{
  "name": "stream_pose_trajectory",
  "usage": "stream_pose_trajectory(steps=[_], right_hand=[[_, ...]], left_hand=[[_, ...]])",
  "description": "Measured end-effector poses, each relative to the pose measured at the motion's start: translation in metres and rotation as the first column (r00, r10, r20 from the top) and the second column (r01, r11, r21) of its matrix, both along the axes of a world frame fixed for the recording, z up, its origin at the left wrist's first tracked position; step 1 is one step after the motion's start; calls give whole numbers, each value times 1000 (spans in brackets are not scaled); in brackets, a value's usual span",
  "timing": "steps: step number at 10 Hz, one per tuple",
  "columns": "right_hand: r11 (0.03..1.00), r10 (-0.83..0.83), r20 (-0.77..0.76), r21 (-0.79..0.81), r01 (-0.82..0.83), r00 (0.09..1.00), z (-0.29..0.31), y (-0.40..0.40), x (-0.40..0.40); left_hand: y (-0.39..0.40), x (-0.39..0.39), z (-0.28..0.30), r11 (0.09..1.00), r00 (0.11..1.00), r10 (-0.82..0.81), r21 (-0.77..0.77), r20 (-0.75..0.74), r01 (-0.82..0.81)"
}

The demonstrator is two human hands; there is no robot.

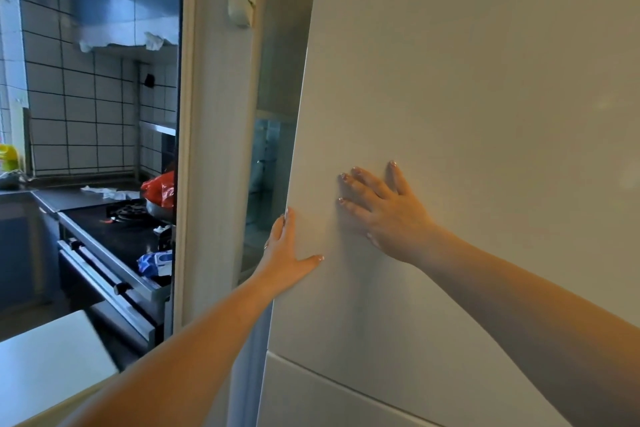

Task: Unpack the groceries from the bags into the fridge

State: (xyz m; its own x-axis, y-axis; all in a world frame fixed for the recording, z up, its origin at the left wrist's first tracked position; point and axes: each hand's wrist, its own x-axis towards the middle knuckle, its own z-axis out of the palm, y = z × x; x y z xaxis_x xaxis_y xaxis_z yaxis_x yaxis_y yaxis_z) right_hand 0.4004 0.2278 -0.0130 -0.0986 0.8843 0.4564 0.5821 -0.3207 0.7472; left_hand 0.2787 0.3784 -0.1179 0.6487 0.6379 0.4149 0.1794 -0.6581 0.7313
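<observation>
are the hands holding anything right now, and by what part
The left hand grips the tall white fridge door by its left edge, fingers wrapped behind. The right hand only rests flat on its front.

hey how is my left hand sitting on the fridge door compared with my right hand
The left hand sits at the left edge of the fridge door, fingers reaching around that edge, thumb out on the front. The right hand lies flat on the door's front face, fingers spread, higher and further in from the edge. Both touch the upper door, and neither holds any groceries.
</observation>
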Motion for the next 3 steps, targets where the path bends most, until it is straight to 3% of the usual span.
stream_pose_trajectory(steps=[1, 2, 3], right_hand=[[998, -53, -109, 17, 55, 993, 1, -2, -11], [987, -74, -301, 112, 112, 951, 8, -9, -32], [964, -89, -555, 162, 212, 827, 18, -19, -50]], left_hand=[[3, -8, 6, 999, 1000, 24, 26, -13, -23], [3, -20, 17, 989, 995, 2, 147, 95, -16], [4, -35, 40, 965, 971, -140, 246, 192, 90]])
